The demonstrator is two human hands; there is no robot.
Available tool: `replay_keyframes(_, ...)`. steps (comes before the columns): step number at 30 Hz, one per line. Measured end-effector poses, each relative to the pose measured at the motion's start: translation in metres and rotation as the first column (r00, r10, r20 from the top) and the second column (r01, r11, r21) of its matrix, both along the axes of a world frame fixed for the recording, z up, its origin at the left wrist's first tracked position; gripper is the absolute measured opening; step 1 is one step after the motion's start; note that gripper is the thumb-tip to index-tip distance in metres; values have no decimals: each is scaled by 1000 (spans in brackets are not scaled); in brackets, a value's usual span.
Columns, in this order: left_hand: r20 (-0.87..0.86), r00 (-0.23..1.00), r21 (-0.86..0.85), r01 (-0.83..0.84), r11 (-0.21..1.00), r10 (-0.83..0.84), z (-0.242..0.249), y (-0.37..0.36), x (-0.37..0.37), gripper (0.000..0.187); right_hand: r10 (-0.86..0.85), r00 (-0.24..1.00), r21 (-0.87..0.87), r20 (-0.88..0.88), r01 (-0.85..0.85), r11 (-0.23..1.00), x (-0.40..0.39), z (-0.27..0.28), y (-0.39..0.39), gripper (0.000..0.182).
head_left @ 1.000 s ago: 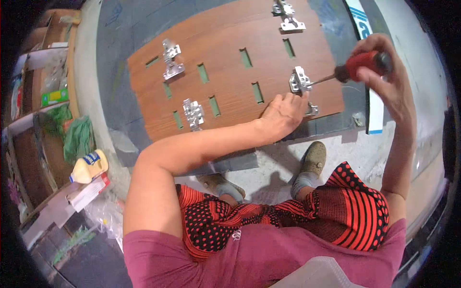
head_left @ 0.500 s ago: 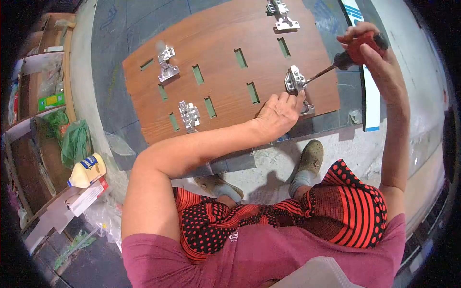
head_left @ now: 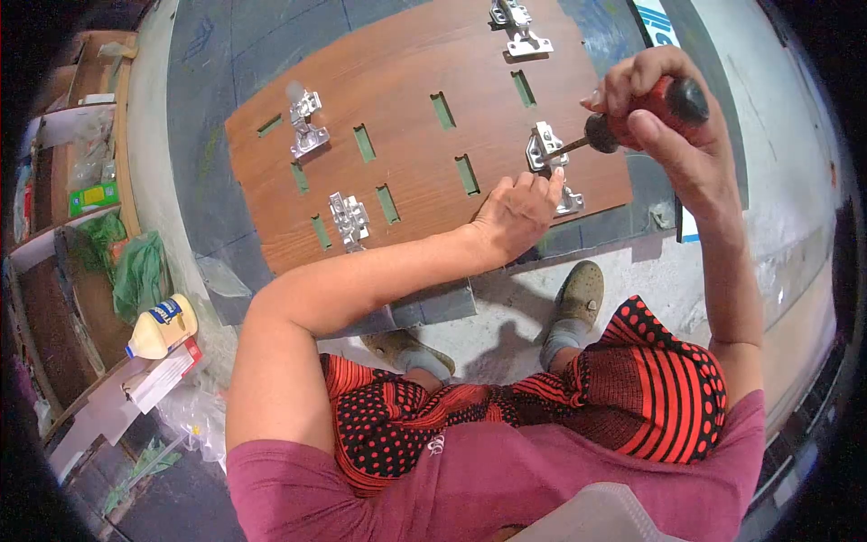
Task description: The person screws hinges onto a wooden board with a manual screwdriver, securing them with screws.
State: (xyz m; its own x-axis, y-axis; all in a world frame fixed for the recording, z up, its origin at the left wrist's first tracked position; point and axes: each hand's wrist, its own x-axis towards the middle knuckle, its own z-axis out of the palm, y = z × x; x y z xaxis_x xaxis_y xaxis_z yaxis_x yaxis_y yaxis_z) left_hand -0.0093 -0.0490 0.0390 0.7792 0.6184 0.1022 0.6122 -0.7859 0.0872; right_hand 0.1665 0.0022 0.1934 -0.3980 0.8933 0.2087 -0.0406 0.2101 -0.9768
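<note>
My right hand (head_left: 673, 135) is wrapped round the handle of a red and black screwdriver (head_left: 664, 101). Its thin shaft slants down to the left, and the tip meets a metal cabinet hinge (head_left: 545, 144) near the right end of a brown wood panel (head_left: 411, 81). My left hand (head_left: 519, 215) is closed at the near side of that hinge, fingertips pressed against it and partly covering it. Further hinges sit on the panel: one at the top right (head_left: 522, 29), one at the left (head_left: 308, 125) and one near the lower left edge (head_left: 349, 219).
Several green-bottomed slots (head_left: 466, 174) are cut in the panel, which lies on a dark tiled surface (head_left: 203, 99). A white and blue strip (head_left: 655, 23) runs along the right. At the left stand shelves with a glue bottle (head_left: 163, 327) and a green plastic bag (head_left: 142, 275).
The screwdriver has shifted left and its tip now lies further onto the hinge. My right hand has turned a little round the handle. My left hand stays at the hinge.
</note>
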Motion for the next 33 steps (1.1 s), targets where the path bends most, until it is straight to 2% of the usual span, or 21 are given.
replay_keyframes(2, 22, 1000, -1, 4, 1000, -4, -2, -1, -1, 73, 13, 1000, 19, 19, -14, 1000, -2, -3, 1, 25)
replay_keyframes(4, 29, 1000, -11, -2, 1000, 3, -3, -1, 0, 74, -7, 999, -93, 40, 10, 996, -4, -5, 0, 25)
replay_keyframes(14, 75, 997, -9, -10, 1000, 11, -8, -2, 0, 78, -21, 999, -43, 25, 22, 999, -5, -12, -1, 24)
replay_keyframes(17, 66, 998, -58, 0, 998, 4, -5, -1, -1, 76, -5, 997, -56, 71, 9, 998, -4, -3, -2, 33)
replay_keyframes(19, 52, 999, -69, -4, 998, 7, -5, -1, 0, 74, 109, 994, -34, 8, -109, 993, -1, 4, -3, 37)
replay_keyframes(20, 37, 999, -81, -5, 997, 8, -5, -1, 0, 73, 110, 994, -33, 9, -109, 993, 1, 4, -2, 37)
replay_keyframes(22, 54, 999, -77, 3, 997, 1, -4, 0, -1, 73, 135, 989, -111, 61, -128, 986, 6, 4, -2, 48)
replay_keyframes(23, 71, 997, -72, 10, 997, -5, -4, 1, -1, 72, 134, 989, -109, 63, -126, 986, 7, 5, -2, 48)
replay_keyframes(24, 74, 997, -70, 12, 997, -7, 1, 1, -1, 72, 72, 977, -52, 201, -63, 997, 7, 6, -2, 53)
replay_keyframes(25, 25, 999, -61, 21, 998, -19, 5, 0, -1, 61, 1, 944, 14, 331, -6, 1000, 8, 7, -2, 58)
replay_keyframes(26, -24, 999, -51, 31, 998, -32, 9, 1, -1, 52, -5, 943, 18, 333, -1, 1000, 10, 7, -1, 58)
replay_keyframes(28, -5, 1000, -57, 28, 998, -29, 7, 2, 0, 52, 27, 946, 61, 322, -49, 997, 13, 8, 0, 57)
replay_keyframes(29, 13, 1000, -67, 20, 998, -19, 6, 2, 0, 52, 42, 984, 15, 175, -45, 999, 10, 9, -3, 53)
replay_keyframes(30, 15, 1000, -66, 19, 998, -18, 4, 2, -1, 52, 42, 983, 16, 177, -46, 999, 7, 11, -5, 53)
replay_keyframes(32, 36, 999, -69, 33, 997, -31, -2, 2, -1, 70, -5, 1000, -210, -2, 4, 978, 4, 14, -6, 61)
replay_keyframes(33, 38, 999, -69, 32, 997, -30, 0, 2, -1, 70, -4, 1000, -210, 0, 4, 978, 6, 12, -4, 61)
